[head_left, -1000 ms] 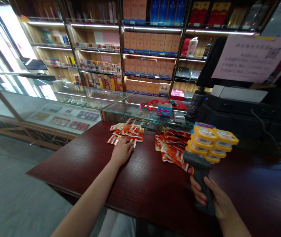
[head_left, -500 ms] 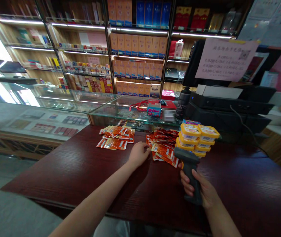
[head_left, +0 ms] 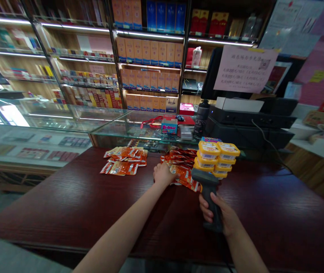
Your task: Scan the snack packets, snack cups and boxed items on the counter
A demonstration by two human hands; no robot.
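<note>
My right hand [head_left: 220,214] is wrapped round the grip of a dark handheld barcode scanner [head_left: 208,191], held upright over the dark red wooden counter [head_left: 65,204]. My left hand [head_left: 163,173] rests at the left edge of a heap of orange-red snack packets [head_left: 183,167], its fingers curled onto one packet. A second, smaller spread of similar packets [head_left: 123,161] lies to the left of that hand. A stack of yellow-lidded tubs [head_left: 217,158] stands just behind the scanner's head.
A glass display case [head_left: 139,127] borders the counter's far side, with a small colourful box [head_left: 169,127] and a dark bottle [head_left: 201,115] on it. A black register with a pink notice [head_left: 244,70] stands at the right. Shelves of boxed goods [head_left: 150,53] fill the back wall.
My left hand has moved right, from the left spread of packets to the heap of packets beside the scanner. The view has shifted right; the scanner stays in my right hand.
</note>
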